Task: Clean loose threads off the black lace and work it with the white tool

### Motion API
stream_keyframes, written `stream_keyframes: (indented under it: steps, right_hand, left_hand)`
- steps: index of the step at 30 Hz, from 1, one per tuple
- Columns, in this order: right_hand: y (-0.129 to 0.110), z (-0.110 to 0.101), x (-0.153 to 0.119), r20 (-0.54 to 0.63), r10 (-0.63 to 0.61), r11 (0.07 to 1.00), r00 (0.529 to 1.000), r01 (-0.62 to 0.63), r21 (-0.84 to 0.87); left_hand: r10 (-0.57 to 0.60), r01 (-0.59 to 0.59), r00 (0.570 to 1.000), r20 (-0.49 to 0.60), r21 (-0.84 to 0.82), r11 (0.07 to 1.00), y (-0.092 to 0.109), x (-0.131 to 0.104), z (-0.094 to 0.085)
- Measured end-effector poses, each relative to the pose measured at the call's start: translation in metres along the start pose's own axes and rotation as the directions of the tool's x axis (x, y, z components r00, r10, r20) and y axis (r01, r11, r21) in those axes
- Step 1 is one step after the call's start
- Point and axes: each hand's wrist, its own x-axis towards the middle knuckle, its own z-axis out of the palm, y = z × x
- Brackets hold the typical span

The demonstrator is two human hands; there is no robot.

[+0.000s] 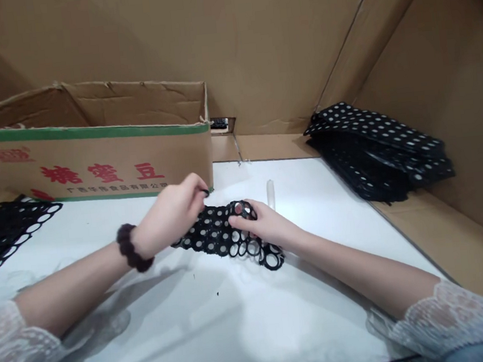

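Note:
In the middle of the white table, a black sheet with rows of round holes (215, 237) lies at a slant. My right hand (269, 221) grips its right part, the thumb on top and some fingertips showing through the holes. Larger open rings (271, 259) hang along the sheet's lower right edge. Just above the sheet's upper left side, my left hand (174, 213) is closed in a pinch. A small black piece (205, 192), perhaps a ring, shows at its fingertips. My left palm faces away, so the other fingers are partly hidden.
An open cardboard box (136, 157) with a green rim stands at the back left. Another black holed sheet (7, 232) lies at the left edge. Several dotted black sheets (379, 150) are piled at the right. A clear tube-like piece (270, 194) lies behind my right hand. Cardboard walls (263, 48) enclose the table.

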Motion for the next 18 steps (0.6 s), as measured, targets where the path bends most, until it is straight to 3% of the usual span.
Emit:
stream_keyframes:
  steps: [3,7,10,14,18]
  right_hand:
    - [-0.001,0.005,-0.001,-0.096,-0.068,0.998,0.993,0.07,0.01]
    - [0.0,0.009,-0.001,-0.089,-0.115,0.993,0.989,0.117,0.025]
    - [0.002,0.009,-0.001,-0.076,-0.112,0.993,0.991,0.115,0.029]
    - [0.003,0.007,-0.001,-0.03,-0.109,0.992,0.994,0.11,0.058]
    - [0.003,0.006,-0.001,0.012,-0.093,0.992,0.996,0.092,0.083]
  left_hand:
    - [0.051,-0.051,0.998,0.026,0.0,0.999,0.015,-0.008,0.015]
    - [0.093,-0.09,0.994,0.058,-0.06,0.994,0.027,-0.016,0.028]
    - [0.134,-0.115,0.985,0.106,-0.17,0.979,0.026,-0.016,0.028]
    - [0.14,-0.059,0.975,0.172,-0.407,0.911,0.019,-0.007,0.023]
    - [0.089,0.002,0.979,0.183,-0.447,0.894,0.018,-0.004,0.022]
